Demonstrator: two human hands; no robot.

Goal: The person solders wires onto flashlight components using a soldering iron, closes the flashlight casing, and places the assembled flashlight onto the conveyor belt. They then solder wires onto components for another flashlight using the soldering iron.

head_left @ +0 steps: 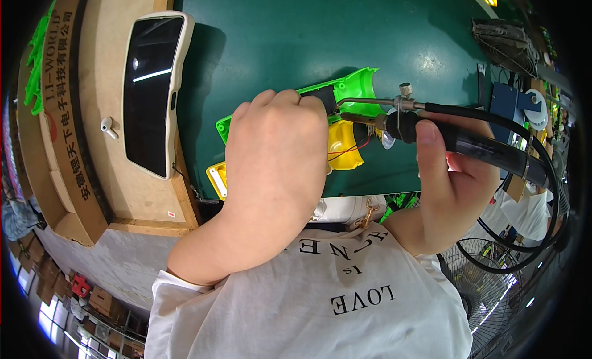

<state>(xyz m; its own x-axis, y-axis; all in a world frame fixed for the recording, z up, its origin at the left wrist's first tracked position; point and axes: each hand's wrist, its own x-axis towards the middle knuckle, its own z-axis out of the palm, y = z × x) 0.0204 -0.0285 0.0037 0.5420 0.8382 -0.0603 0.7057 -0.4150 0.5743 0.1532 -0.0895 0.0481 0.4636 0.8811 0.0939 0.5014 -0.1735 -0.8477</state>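
A green plastic shell (361, 87) lies on the green tabletop (283, 32), with a yellow plastic shell (346, 149) on its near side. My left hand (277, 140) is curled over both, its bent fingers closed at the green shell's far edge; the fingertips are hidden. Beside it, a black part (322, 100) sits inside the green shell. Thin red wires (345, 152) run across the yellow shell. My right hand (459, 158) grips a soldering iron (478, 143) with a metal solder-feed tube (376, 101) clamped along it. Its tip points left, close to the black part.
A phone in a pale case (154, 94) and a white earbud (108, 127) are on a wooden board (117, 63) at the left, beside a cardboard box (68, 124). Black cables (552, 192) loop down at the right, near a floor fan (490, 285). A small fan (505, 44) stands far right.
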